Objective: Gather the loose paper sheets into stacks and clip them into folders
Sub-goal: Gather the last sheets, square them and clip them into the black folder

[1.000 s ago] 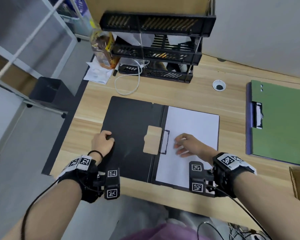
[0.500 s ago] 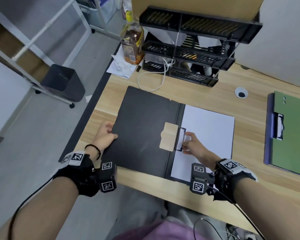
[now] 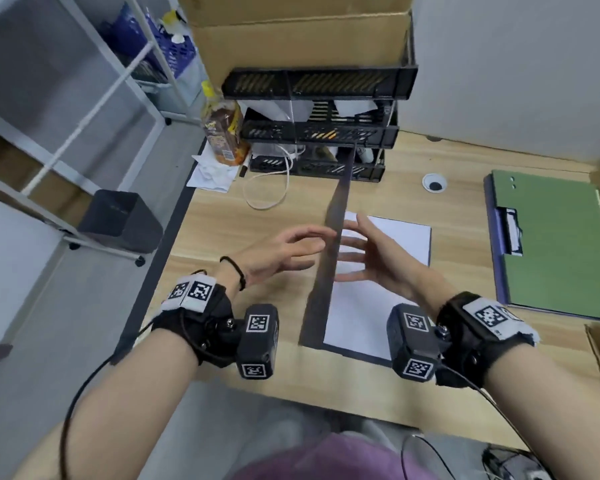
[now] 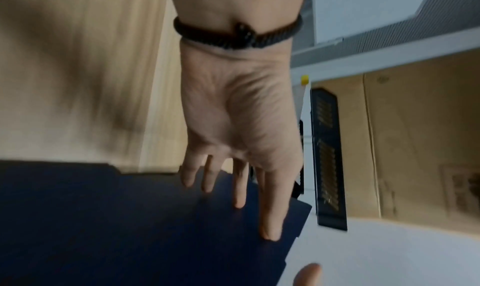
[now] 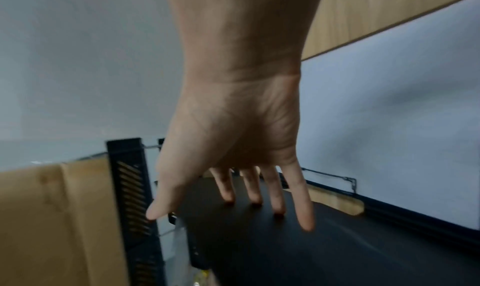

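The black folder's front cover (image 3: 317, 306) stands upright on its spine, seen edge-on in the head view. My left hand (image 3: 284, 251) lies against its outer face with straight fingers (image 4: 270, 218) on the dark cover (image 4: 130, 229). My right hand (image 3: 371, 258) meets the inner face, with spread fingers (image 5: 278, 198) touching the black surface (image 5: 311, 249). A white paper stack (image 3: 357, 317) lies on the folder's back half under the metal clip (image 5: 332, 177). Neither hand grips anything.
A green folder (image 3: 551, 244) lies shut at the desk's right. A black tray rack (image 3: 319, 129) with a cardboard box (image 3: 298, 32) on top stands at the back. Beside it are a bottle (image 3: 222, 133) and a white cable (image 3: 267, 192). A bin (image 3: 118, 216) sits on the floor at left.
The cover, flat on the desk before, has swung up to vertical with my left hand behind it. My right hand left the clip and rose to the cover's inner face.
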Demonstrator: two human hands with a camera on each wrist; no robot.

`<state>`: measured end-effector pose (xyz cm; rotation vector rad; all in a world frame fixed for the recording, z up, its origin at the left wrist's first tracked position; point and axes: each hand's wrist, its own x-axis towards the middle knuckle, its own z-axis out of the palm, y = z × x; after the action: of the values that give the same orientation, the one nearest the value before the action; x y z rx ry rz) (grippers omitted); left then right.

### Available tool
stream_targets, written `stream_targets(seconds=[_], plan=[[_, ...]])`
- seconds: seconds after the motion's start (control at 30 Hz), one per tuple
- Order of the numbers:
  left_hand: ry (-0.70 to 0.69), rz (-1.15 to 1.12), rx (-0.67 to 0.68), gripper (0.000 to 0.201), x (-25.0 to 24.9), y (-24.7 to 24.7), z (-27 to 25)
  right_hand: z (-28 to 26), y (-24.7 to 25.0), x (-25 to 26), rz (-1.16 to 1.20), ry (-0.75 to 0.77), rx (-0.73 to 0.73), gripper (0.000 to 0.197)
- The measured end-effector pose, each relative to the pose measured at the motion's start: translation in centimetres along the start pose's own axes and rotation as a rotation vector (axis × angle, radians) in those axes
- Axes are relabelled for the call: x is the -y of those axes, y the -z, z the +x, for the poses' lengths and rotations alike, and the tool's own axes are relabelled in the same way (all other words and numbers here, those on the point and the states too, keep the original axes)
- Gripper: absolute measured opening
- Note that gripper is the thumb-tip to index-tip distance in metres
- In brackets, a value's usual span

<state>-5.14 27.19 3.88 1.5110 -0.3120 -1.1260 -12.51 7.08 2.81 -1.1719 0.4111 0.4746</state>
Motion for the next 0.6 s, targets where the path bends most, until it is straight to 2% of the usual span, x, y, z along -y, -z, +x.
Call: stream_targets(seconds=[0.13,0.23,0.33,0.47,0.6], plan=[[0.039,0.087,0.022,0.028,0.1,-4.9,3.8,-3.4,3.9,0.9,-0.061,0.063,-0.075,0.033],[0.104,0.124,0.025,0.03,1.4,-8.0,6.4,-4.9,7.3,-0.7,-0.123,0.037,-0.203,0.033],[0.143,0.274,-0.016,0.032,2.5,-10.5,8.6,-6.2,10.7,-3.0,-0.114,-0.04,-0.337,0.04],[0.224,0.388,-0.231,0.033,5.2,-10.6,10.0,-7.1,15.5,-7.3,-0.039,-0.175,-0.56,0.04],[0.303,0.396,-0.497,0.035,9.0,-8.4,9.2,-7.1,18.1,-10.9,-0.076,-0.32,-0.567,0.041]])
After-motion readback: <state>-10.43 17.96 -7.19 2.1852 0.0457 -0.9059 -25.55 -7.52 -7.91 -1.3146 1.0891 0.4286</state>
